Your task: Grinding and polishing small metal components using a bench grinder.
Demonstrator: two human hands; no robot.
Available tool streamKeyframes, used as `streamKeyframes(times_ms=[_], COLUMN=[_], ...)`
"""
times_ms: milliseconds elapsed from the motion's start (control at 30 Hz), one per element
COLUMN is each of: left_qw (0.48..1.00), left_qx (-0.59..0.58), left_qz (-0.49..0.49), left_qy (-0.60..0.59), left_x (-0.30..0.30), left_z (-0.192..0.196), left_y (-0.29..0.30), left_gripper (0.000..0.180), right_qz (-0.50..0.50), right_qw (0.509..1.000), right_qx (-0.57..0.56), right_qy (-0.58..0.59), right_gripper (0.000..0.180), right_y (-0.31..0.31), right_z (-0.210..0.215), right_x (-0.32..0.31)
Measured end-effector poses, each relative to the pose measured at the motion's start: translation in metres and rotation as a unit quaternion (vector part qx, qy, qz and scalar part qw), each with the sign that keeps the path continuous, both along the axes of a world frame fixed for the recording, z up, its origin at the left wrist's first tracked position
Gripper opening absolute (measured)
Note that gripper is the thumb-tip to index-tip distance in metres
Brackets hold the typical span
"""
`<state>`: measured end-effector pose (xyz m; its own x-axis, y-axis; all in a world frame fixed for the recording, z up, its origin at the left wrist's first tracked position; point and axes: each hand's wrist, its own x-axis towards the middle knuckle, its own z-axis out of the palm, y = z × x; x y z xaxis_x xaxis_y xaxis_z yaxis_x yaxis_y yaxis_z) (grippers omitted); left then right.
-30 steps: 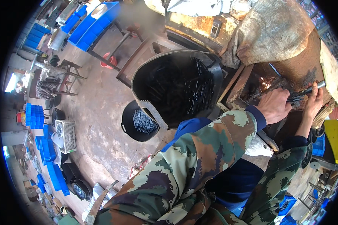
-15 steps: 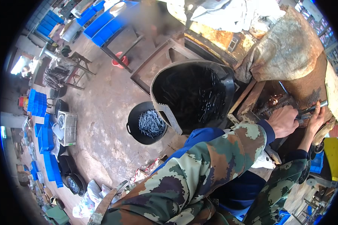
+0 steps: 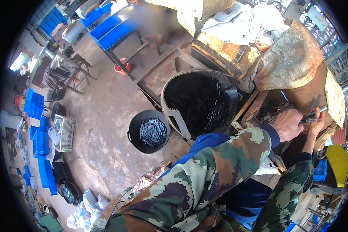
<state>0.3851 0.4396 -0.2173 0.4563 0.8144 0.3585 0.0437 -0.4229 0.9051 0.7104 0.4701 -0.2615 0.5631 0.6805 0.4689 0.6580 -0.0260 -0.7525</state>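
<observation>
My left hand (image 3: 288, 124) is closed over the work at the right, with its fingers curled at one end of some thin dark metal pieces (image 3: 310, 117). My right hand (image 3: 317, 123) wraps round the same pieces a little farther right, and a shiny metal end (image 3: 323, 108) pokes out above its fingers. The exact kind of these pieces is too small to tell. Just beyond my left hand lies a dark, rough, fuzzy-looking surface (image 3: 273, 110), partly hidden by the hand. Over it hangs a stained brown sheet (image 3: 288, 63).
Left of my arms stands a large black tub (image 3: 189, 104) with shiny streaks inside. A smaller black bucket (image 3: 132, 136) on the floor holds grey metal strips (image 3: 152, 132). Blue bins (image 3: 45, 170) line the far left; a red basin (image 3: 122, 68) sits under a blue-topped stand.
The orange sparks beyond my left hand no longer show. Both hands have shifted slightly left and down in the picture, still on the metal pieces, while the whole view has turned a little.
</observation>
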Motion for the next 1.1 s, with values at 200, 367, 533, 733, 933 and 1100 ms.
streamKeyframes(times_ms=[200,367,533,733,933,1100], left_qw=[1.0,1.0,0.997,0.989,0.983,0.963], left_qx=[0.024,-0.002,0.009,0.097,0.015,0.096], left_qz=[-0.001,-0.012,-0.01,-0.024,-0.066,-0.071], left_qy=[-0.006,0.013,0.077,0.109,0.168,0.24], left_x=[0.001,-0.001,0.004,0.005,0.024,0.039], left_z=[0.007,0.003,-0.01,-0.038,-0.064,-0.093], left_y=[-0.004,-0.002,0.003,0.026,0.033,0.038], left_gripper=[0.023,0.024,0.029,0.033,0.029,0.027], right_qz=[0.022,0.026,0.103,0.202,0.288,0.298], right_qw=[1.0,0.999,0.994,0.966,0.91,0.923], right_qx=[-0.012,0.004,-0.013,-0.121,-0.188,-0.207], right_qy=[0.015,-0.037,0.042,-0.109,-0.231,-0.126], right_gripper=[0.037,0.034,0.02,0.03,0.037,0.04], right_y=[-0.002,-0.061,-0.143,-0.216,-0.252,-0.254], right_z=[0.0,0.017,0.025,0.039,0.011,0.019], right_x=[0.011,-0.054,-0.101,-0.186,-0.198,-0.189])
